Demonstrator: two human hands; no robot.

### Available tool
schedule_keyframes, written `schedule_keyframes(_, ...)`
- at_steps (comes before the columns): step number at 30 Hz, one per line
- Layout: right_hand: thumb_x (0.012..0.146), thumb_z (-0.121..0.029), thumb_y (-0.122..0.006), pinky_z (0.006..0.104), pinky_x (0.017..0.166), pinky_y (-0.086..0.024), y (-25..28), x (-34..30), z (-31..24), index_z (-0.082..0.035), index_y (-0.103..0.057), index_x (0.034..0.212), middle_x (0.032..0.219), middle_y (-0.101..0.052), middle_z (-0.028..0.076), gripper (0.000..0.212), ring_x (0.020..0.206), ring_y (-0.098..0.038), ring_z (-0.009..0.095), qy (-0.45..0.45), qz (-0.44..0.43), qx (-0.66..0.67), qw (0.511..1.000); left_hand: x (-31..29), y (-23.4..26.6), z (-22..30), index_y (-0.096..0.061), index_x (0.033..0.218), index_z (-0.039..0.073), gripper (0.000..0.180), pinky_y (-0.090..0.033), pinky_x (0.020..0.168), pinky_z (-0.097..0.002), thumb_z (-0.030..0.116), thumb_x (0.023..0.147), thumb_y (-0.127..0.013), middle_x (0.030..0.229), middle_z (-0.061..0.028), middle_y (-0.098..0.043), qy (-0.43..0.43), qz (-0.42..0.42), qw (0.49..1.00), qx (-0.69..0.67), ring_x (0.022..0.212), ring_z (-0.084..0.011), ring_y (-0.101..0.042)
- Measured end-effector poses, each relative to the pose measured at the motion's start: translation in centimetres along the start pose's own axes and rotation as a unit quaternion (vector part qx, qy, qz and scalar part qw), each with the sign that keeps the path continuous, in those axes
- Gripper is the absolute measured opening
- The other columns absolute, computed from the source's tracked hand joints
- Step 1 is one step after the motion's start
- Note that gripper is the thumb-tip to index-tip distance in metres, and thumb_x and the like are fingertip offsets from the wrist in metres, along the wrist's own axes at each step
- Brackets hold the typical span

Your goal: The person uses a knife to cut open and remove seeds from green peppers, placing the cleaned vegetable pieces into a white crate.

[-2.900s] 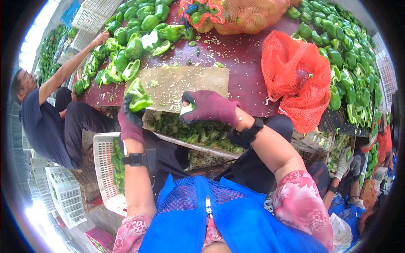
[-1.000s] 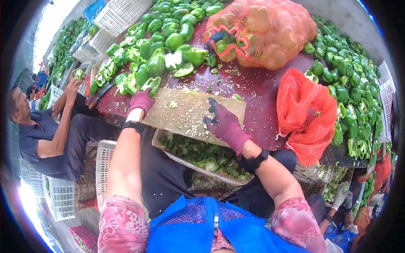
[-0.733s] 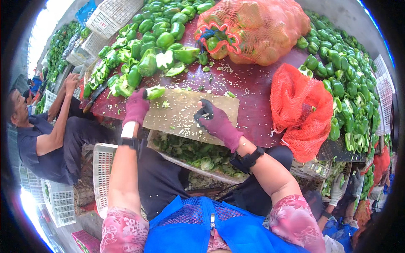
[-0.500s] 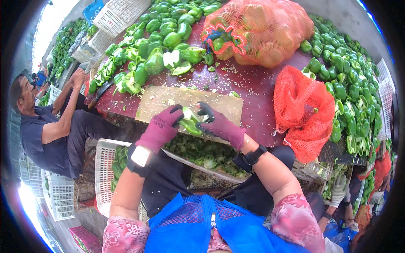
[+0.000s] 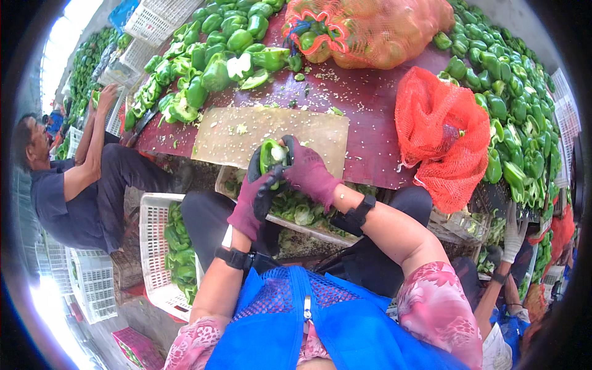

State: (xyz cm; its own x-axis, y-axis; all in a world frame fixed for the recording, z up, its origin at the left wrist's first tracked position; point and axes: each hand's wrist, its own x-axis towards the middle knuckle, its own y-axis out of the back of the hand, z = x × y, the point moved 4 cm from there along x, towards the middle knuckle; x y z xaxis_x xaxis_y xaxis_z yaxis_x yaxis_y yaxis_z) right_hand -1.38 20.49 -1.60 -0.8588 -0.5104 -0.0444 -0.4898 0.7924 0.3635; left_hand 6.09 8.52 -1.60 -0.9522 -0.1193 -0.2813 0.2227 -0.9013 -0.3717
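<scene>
A cut green bell pepper, its hollow and pale core facing up, is held over the near edge of a tan cutting board. My left hand, in a maroon glove with dark fingers, wraps round it from the left and below. From the right, my gloved right hand has its fingers closed at the pepper's pale core; their tips are partly hidden. Seeds and scraps dot the board. Under the table edge, a tub holds green pepper scraps.
Whole and cut peppers pile up at far left, beside a knife. A full orange mesh bag and a slack red one lie on the maroon table. A white crate stands left; a co-worker sits beyond.
My left hand has turned and come in under the pepper, tipping it upright. My right hand has closed in against its core. The view has shifted slightly.
</scene>
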Motion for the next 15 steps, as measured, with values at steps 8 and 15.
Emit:
schedule_keyframes(8,0.082,-0.031,-0.067,0.0438,0.074,-0.051,0.1,0.4,-0.3,-0.001,-0.043,0.113,0.089,-0.066,0.022,0.049,0.086,-0.065,0.038,0.076,-0.032,-0.255,0.963,-0.1,1.6,0.7,-0.046,0.135,0.001,0.061,-0.051,0.09,-0.0312,-0.002,0.078,-0.065,0.12,-0.0089,-0.061,-0.038,-0.015,0.998,0.047,0.104,-0.0196,-0.061)
schedule_keyframes(15,0.086,-0.026,-0.059,0.0392,0.058,-0.05,1.3,0.7,-1.5,-0.002,-0.056,0.094,0.07,-0.062,0.017,0.026,0.061,-0.062,0.03,0.158,-0.033,-0.095,0.982,1.3,6.2,0.3,-0.055,0.127,0.0,0.048,-0.053,0.085,-0.0306,-0.006,0.079,-0.06,0.114,-0.0099,-0.064,-0.046,0.009,0.998,0.044,0.097,-0.0202,-0.064)
